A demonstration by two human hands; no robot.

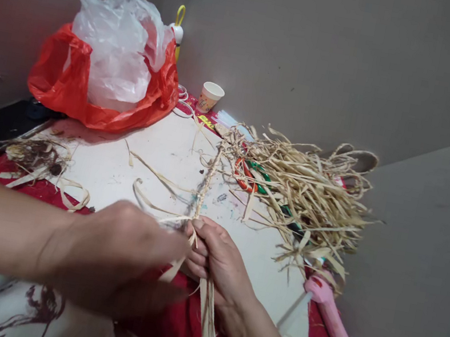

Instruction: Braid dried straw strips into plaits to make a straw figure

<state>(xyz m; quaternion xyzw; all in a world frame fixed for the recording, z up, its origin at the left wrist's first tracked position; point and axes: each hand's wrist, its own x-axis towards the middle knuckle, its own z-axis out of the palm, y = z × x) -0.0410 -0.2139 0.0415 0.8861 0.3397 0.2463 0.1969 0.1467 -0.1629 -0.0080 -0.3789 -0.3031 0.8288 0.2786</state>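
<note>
My left hand (118, 254) and my right hand (219, 263) meet at the near end of a thin plaited straw cord (206, 180) that runs away from me over a white board (157, 156). Both hands are closed on pale flat straw strips (208, 311); loose ends hang down below my right hand. My left hand is blurred by motion and pinches a strip at the plait's end. The fingers of my right hand are curled around the strips.
A heap of loose straw (311, 195) lies at the right over red and green scissors (250, 176). A pink-handled knife (328, 309) lies at the right edge. A red and clear plastic bag (106, 72), a paper cup (210, 96) and straw scraps (39, 159) sit behind and left.
</note>
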